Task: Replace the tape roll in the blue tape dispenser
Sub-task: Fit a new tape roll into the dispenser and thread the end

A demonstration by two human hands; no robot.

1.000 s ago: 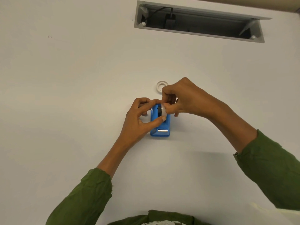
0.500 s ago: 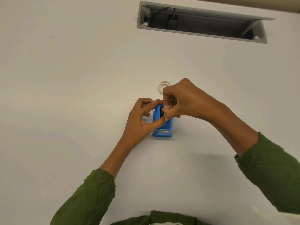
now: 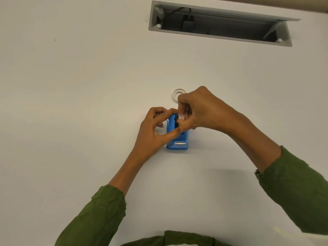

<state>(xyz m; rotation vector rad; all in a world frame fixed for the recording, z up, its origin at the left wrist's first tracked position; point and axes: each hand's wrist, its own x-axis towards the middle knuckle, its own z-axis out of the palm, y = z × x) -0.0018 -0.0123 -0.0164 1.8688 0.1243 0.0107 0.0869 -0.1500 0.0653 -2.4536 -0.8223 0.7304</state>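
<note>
A: Where is the dispenser (image 3: 177, 137) now?

B: Just below the middle of the frame, flat on the white table (image 3: 71, 103), its metal cutter at the lower end. It looks to sit where it did a second ago.

A: So what changed?

B: The right hand (image 3: 198, 110). A second ago its thumb and forefinger held a pale roll low, pressed against the blue body. Now that roll (image 3: 181, 116) sits a little higher, at the upper end of the dispenser, right above the dark slot, and the fingers have bunched tighter round it.

A: Clamped on it?

B: Yes, thumb below and fingertips above, pinched shut on the roll. Only a small white edge of it shows.

A: And the left hand (image 3: 154, 128)?

B: It steadies the dispenser as before: forefinger curled over the top left corner, thumb laid across the body from the left. Closed on it, not lifting it.

A: Another ring (image 3: 178, 94) lies on the table, above the right hand?

B: Yes, a white one, partly hidden by the knuckles, untouched. I'd guess one is the spent core, but I can't tell which.

A: What does that mean for the job?

B: I judge the roll is being worked at the slot, in or out I can't say. It isn't seated, so the replacement isn't finished.
</note>
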